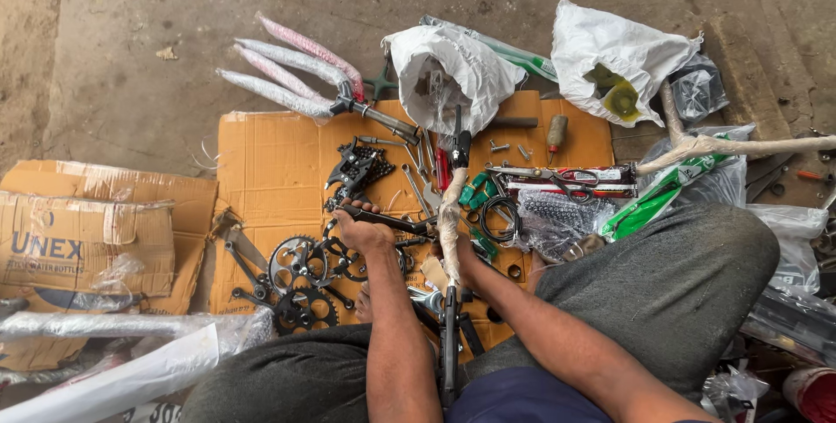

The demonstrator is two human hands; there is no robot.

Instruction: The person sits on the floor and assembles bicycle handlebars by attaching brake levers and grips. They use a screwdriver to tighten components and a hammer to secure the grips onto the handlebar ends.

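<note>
Brown flattened cardboard sheet lies on the concrete floor, strewn with bicycle parts. Two crumpled white plastic bags sit at its far edge. Black toothed chainrings lie just left of the left hand, clenched on a black metal tool. The right hand wraps a paper-wrapped tube.
</note>
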